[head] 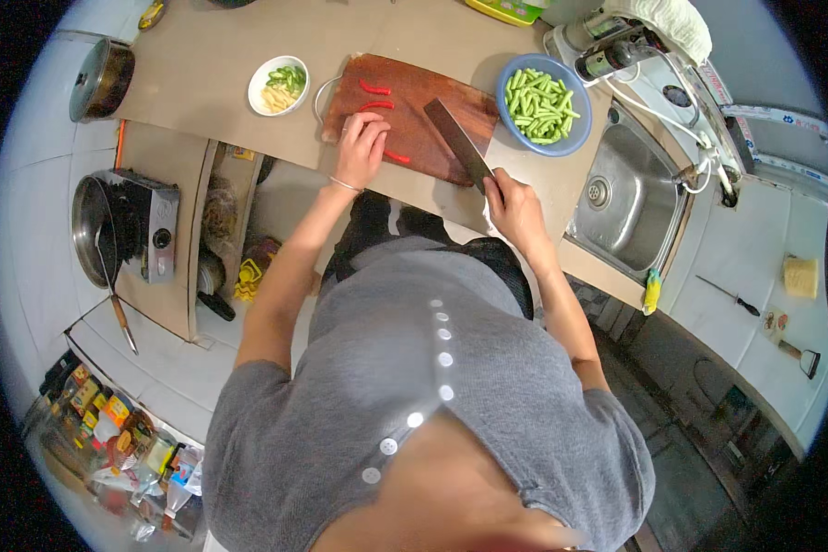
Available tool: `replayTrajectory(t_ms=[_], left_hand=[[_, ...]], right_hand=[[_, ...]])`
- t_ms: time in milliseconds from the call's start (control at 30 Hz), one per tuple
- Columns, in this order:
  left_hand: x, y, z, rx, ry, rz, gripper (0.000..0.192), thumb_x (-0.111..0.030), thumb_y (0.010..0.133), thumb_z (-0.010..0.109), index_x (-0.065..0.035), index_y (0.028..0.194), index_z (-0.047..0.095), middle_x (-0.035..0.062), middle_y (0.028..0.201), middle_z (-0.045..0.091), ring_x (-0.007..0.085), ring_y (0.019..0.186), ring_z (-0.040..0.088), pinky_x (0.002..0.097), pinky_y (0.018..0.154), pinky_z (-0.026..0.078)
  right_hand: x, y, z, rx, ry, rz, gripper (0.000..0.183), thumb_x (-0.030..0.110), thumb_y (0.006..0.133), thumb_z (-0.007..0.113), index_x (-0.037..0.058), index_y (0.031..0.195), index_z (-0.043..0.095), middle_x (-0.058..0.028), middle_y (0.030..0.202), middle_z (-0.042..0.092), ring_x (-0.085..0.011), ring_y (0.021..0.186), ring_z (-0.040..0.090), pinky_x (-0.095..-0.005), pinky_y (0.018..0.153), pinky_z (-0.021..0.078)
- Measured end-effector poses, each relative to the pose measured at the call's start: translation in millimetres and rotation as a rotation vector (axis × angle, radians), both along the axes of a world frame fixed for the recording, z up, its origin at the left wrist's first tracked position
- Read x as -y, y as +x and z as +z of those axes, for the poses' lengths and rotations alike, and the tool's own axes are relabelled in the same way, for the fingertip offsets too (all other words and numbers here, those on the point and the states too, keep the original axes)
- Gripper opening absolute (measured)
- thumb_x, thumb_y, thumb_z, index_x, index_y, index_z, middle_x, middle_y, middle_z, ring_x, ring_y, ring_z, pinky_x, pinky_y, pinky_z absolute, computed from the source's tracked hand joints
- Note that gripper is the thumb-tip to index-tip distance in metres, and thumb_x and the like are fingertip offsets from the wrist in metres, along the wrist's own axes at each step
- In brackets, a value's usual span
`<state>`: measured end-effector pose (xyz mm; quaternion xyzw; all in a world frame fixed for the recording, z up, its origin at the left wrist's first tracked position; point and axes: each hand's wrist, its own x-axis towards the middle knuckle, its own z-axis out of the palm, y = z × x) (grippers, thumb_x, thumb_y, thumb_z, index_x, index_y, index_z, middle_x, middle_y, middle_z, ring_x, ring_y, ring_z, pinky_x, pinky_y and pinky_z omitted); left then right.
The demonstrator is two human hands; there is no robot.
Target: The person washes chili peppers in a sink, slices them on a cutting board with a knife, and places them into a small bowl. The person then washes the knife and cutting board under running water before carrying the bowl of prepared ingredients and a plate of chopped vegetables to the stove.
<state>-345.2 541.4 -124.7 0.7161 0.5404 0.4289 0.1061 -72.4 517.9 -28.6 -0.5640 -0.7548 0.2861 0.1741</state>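
A wooden cutting board (414,90) lies on the counter in front of me. On it are red chili peppers: one at the top (375,87), a second chili (376,106) just above my fingertips, and a third chili (397,158) to the right of my left hand. My left hand (362,146) rests over the board's left part with its fingers bent; whether a chili is under them is hidden. In my right hand (516,207) is the handle of a kitchen cleaver (455,138). Its dark blade slants up and left across the board's right side.
A white bowl (254,94) with sliced green pepper and pale pieces stands left of the board. To the right, a blue bowl (579,138) holds cut green beans. Further right is a steel sink (635,207). A wok (90,228) and portable stove (162,228) are at left.
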Motion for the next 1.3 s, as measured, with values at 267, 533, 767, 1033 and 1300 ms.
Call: replayTrajectory(t_ms=[267,533,767,1033,1300], left_hand=[[0,-30,7,-0.097,-0.128,-0.291,0.014,-0.018,0.074,0.070,-0.0080,0.083,0.064,0.0047,0.089,0.055,0.0243,0.081,0.052,0.0359,0.075,0.044],[-37,-36,5,-0.175,-0.082,-0.222,0.011,-0.014,0.076,0.067,-0.0062,0.080,0.060,0.0062,0.089,0.054,0.0259,0.084,0.052,0.0368,0.076,0.044],[-53,-43,6,-0.251,-0.064,-0.302,0.011,-0.012,0.077,0.066,-0.0069,0.085,0.059,0.0066,0.090,0.055,0.0271,0.087,0.051,0.0383,0.078,0.043],[-36,-33,14,-0.170,-0.254,-0.438,0.011,-0.011,0.080,0.062,-0.0046,0.089,0.060,0.0099,0.089,0.054,0.0286,0.089,0.052,0.0382,0.080,0.044],[-20,-6,19,-0.137,-0.163,-0.246,0.007,-0.008,0.079,0.064,-0.0046,0.084,0.062,0.0092,0.086,0.053,0.0285,0.085,0.053,0.0388,0.075,0.046]], right_hand=[[8,13,-1,0.018,-0.103,-0.059,0.017,0.018,0.090,0.052,0.0013,0.086,0.052,-0.0257,0.073,0.060,-0.0453,0.070,0.058,-0.0508,0.061,0.0458],[6,9,-3,-0.020,-0.071,-0.111,0.016,0.015,0.090,0.053,0.0007,0.082,0.052,-0.0248,0.067,0.058,-0.0432,0.065,0.058,-0.0477,0.056,0.0445],[-1,0,-4,-0.012,-0.039,-0.059,0.015,0.014,0.090,0.053,0.0008,0.082,0.051,-0.0248,0.070,0.058,-0.0431,0.065,0.058,-0.0480,0.056,0.0448],[-5,-5,-5,0.006,-0.011,-0.002,0.015,0.016,0.090,0.053,0.0010,0.086,0.052,-0.0242,0.071,0.060,-0.0437,0.067,0.058,-0.0499,0.059,0.0452],[-3,-12,-4,0.036,-0.101,0.047,0.014,0.016,0.089,0.054,0.0015,0.088,0.053,-0.0247,0.075,0.061,-0.0432,0.071,0.060,-0.0493,0.061,0.0473]])
